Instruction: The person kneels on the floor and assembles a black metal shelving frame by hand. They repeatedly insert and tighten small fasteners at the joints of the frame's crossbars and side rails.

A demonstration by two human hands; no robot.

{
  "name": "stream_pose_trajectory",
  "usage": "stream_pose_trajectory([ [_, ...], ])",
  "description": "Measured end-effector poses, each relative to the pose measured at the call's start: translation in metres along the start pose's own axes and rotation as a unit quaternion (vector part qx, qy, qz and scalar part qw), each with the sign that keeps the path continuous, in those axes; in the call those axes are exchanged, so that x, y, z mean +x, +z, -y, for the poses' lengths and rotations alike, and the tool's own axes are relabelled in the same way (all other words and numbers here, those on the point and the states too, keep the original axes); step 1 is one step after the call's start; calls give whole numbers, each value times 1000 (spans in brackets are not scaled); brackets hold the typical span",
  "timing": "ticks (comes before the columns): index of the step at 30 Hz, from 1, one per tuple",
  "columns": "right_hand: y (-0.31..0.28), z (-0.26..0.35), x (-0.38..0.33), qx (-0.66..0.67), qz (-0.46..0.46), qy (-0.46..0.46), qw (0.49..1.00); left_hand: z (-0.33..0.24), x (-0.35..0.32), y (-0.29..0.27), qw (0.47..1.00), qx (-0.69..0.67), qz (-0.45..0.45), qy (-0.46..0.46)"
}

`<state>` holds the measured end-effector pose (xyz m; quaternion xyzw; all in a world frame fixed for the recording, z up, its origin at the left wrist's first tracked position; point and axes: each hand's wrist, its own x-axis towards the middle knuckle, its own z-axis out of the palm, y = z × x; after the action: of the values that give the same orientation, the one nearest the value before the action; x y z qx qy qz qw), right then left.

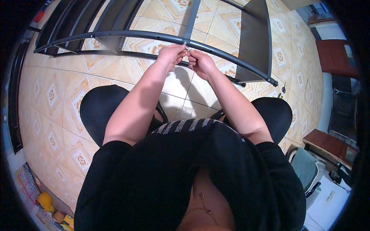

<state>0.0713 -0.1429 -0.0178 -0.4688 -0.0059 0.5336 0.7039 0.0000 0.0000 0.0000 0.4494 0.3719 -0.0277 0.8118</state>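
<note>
A black metal shelf frame [142,35] lies on its side on the tiled floor, its long tube running across in front of me. Both my hands meet at the tube, where a grey crossbar [191,19] joins it. My left hand [172,53] is closed, its fingertips pinched at the joint. Close beside it, my right hand [200,62] is closed too, thumb and finger together. Between the fingertips shows a small, light-coloured metal piece [187,50], too small to name. Which hand grips it is not clear.
Dark shelf panels [252,36] stand within the frame at right, with several more at left. Scissors [284,89] lie on the floor beyond my right knee. At the right edge are a brown wooden table [327,144] and a green-grey chair [303,165]. Yellow items [45,201] sit lower left.
</note>
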Motion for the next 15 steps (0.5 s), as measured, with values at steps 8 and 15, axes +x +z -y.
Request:
stream_pose_trajectory([
  [8,9,-4,-6,-199,-69,-57,976,4,-1,20,992,52,-92,70],
  [15,11,-8,-4,-549,-152,-197,798,6,-2,22,987,60,-124,82],
])
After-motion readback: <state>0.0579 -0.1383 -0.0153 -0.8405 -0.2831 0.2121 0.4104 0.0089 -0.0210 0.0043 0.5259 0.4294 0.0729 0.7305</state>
